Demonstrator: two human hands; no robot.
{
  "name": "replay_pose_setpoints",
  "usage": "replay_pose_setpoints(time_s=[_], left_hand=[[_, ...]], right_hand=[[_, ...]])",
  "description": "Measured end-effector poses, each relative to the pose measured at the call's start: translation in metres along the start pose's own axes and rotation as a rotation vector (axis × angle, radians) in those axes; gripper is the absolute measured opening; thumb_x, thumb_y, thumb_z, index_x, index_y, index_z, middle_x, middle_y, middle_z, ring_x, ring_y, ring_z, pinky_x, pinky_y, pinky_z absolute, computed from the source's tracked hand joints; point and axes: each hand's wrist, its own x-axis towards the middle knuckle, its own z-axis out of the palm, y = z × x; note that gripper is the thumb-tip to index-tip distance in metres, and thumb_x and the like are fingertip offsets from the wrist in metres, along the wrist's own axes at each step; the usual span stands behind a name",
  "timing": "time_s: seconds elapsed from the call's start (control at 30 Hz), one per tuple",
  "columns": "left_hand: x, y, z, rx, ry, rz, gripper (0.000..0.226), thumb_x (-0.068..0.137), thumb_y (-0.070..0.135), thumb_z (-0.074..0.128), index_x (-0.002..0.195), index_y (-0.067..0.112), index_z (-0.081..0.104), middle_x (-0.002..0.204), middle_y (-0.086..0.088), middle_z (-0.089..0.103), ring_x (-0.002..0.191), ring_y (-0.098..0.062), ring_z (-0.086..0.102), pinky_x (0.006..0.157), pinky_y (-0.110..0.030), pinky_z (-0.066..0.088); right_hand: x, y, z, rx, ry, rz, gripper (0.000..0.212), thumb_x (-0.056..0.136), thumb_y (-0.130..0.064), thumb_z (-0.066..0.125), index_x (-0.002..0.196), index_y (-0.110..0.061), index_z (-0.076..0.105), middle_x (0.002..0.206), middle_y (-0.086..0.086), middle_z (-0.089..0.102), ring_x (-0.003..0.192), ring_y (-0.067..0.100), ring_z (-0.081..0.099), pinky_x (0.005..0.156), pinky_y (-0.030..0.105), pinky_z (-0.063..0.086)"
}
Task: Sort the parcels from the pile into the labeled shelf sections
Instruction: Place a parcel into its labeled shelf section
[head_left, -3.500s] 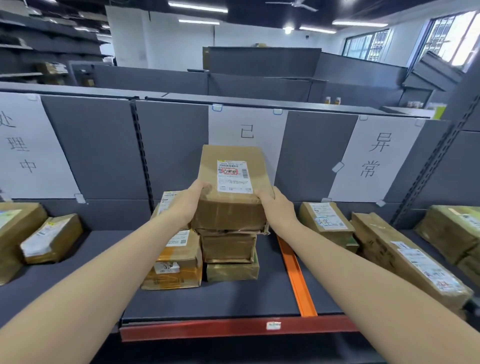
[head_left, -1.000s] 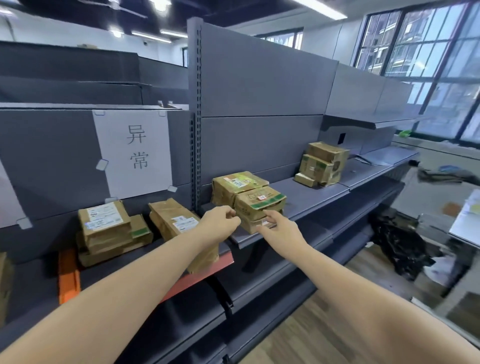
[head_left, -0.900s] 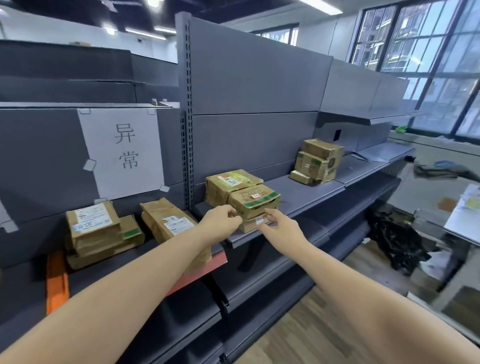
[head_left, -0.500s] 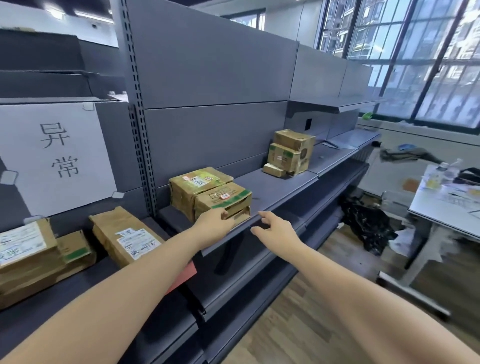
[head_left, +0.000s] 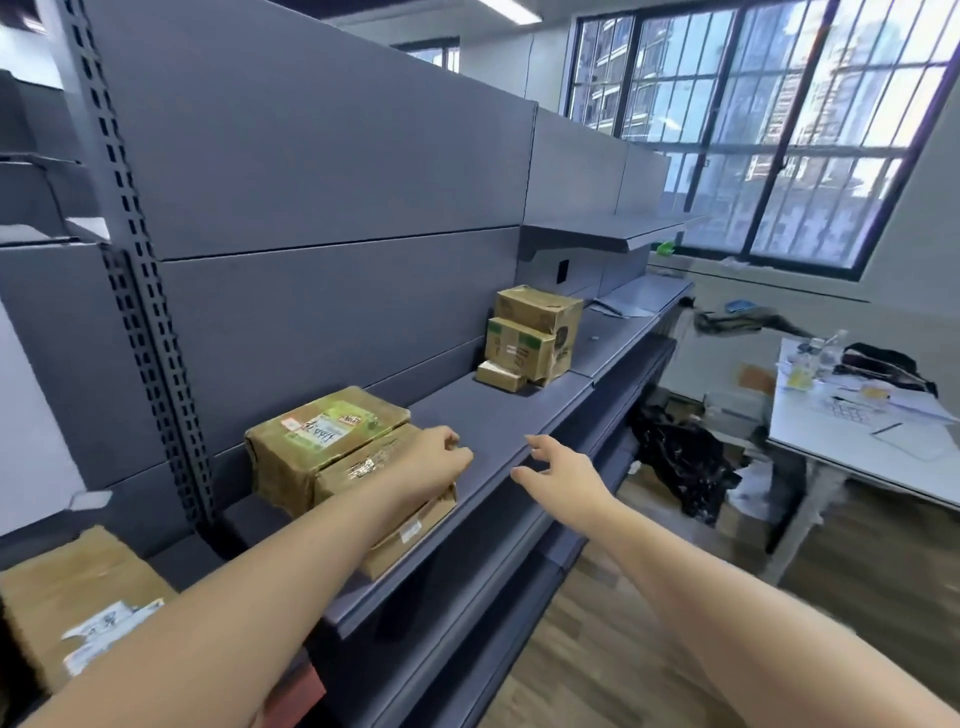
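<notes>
Since half a second ago, both hands have drawn apart: the right hand (head_left: 558, 467) now hovers over the bare front of the grey shelf (head_left: 498, 415), fingers (head_left: 537, 444) loosely spread and holding nothing. From the head view, the left hand (head_left: 434, 460) rests on the near parcel stack (head_left: 332, 457); its fingers curl down over the front parcel's far edge, but whether they grip it I cannot tell, since the hand hides them. That forearm also covers much of the lower parcels. Farther along the same shelf stands a second stack of boxes (head_left: 532, 338). At bottom left, another parcel (head_left: 78, 597) is cut off by the frame. Right of the shelving, a cluttered desk (head_left: 857, 441) is blurred.
</notes>
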Motion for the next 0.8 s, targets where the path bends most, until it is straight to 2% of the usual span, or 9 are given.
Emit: replay_pose_setpoints(time_s=[0.07, 0.13, 0.3, 0.47, 0.57, 0.67, 0.8], left_hand=[[0.017, 0.006, 0.005, -0.002, -0.022, 0.001, 0.044, 0.097, 0.028, 0.049, 0.138, 0.012, 0.048, 0.136, -0.005, 0.054, 0.121, -0.022, 0.051, 0.089, -0.025, 0.036], [0.034, 0.01, 0.012, 0.005, -0.05, 0.002, 0.046, 0.098, 0.029, 0.048, 0.141, 0.013, 0.046, 0.14, -0.005, 0.051, 0.125, -0.022, 0.049, 0.09, -0.024, 0.035], [0.081, 0.019, 0.029, 0.011, -0.085, -0.011, 0.047, 0.097, 0.032, 0.051, 0.14, 0.015, 0.045, 0.141, -0.004, 0.05, 0.126, -0.023, 0.049, 0.1, -0.031, 0.039], [0.134, 0.031, 0.049, 0.009, -0.081, -0.03, 0.05, 0.095, 0.034, 0.051, 0.141, 0.016, 0.045, 0.138, -0.004, 0.053, 0.119, -0.024, 0.054, 0.098, -0.034, 0.045], [0.168, 0.046, 0.064, -0.003, -0.069, -0.048, 0.05, 0.095, 0.033, 0.049, 0.142, 0.016, 0.044, 0.14, -0.004, 0.051, 0.119, -0.027, 0.055, 0.095, -0.035, 0.047], [0.203, 0.062, 0.079, -0.007, -0.057, -0.059, 0.05, 0.096, 0.033, 0.048, 0.143, 0.016, 0.042, 0.144, -0.002, 0.047, 0.125, -0.023, 0.049, 0.096, -0.032, 0.043], [0.245, 0.074, 0.093, -0.027, -0.035, -0.081, 0.05, 0.097, 0.032, 0.048, 0.144, 0.015, 0.042, 0.145, -0.002, 0.047, 0.122, -0.02, 0.049, 0.091, -0.027, 0.038]], right_hand=[[0.014, 0.007, -0.003, -0.005, 0.017, 0.024, 0.06, 0.092, -0.039, 0.055, 0.148, -0.03, 0.035, 0.148, -0.002, 0.044, 0.108, 0.015, 0.057, 0.083, 0.024, 0.045], [0.027, 0.015, -0.007, -0.012, 0.022, 0.042, 0.06, 0.092, -0.039, 0.055, 0.148, -0.03, 0.036, 0.148, -0.002, 0.045, 0.124, 0.017, 0.052, 0.088, 0.025, 0.044], [0.065, 0.033, -0.023, -0.002, 0.033, 0.065, 0.06, 0.092, -0.038, 0.056, 0.148, -0.028, 0.036, 0.148, 0.0, 0.045, 0.11, 0.016, 0.057, 0.079, 0.022, 0.043], [0.115, 0.06, -0.041, -0.016, 0.02, 0.047, 0.06, 0.093, -0.037, 0.055, 0.149, -0.028, 0.035, 0.149, 0.0, 0.044, 0.115, 0.016, 0.055, 0.082, 0.022, 0.042], [0.152, 0.078, -0.057, -0.02, 0.01, 0.024, 0.06, 0.093, -0.038, 0.054, 0.148, -0.028, 0.034, 0.149, -0.001, 0.043, 0.104, 0.014, 0.06, 0.079, 0.025, 0.049], [0.194, 0.094, -0.074, -0.036, 0.008, 0.0, 0.059, 0.093, -0.037, 0.055, 0.148, -0.028, 0.035, 0.147, 0.0, 0.046, 0.111, 0.018, 0.058, 0.088, 0.031, 0.052], [0.246, 0.113, -0.09, -0.053, -0.033, -0.033, 0.059, 0.093, -0.036, 0.055, 0.148, -0.025, 0.036, 0.148, 0.002, 0.046, 0.129, 0.022, 0.049, 0.1, 0.03, 0.042]])
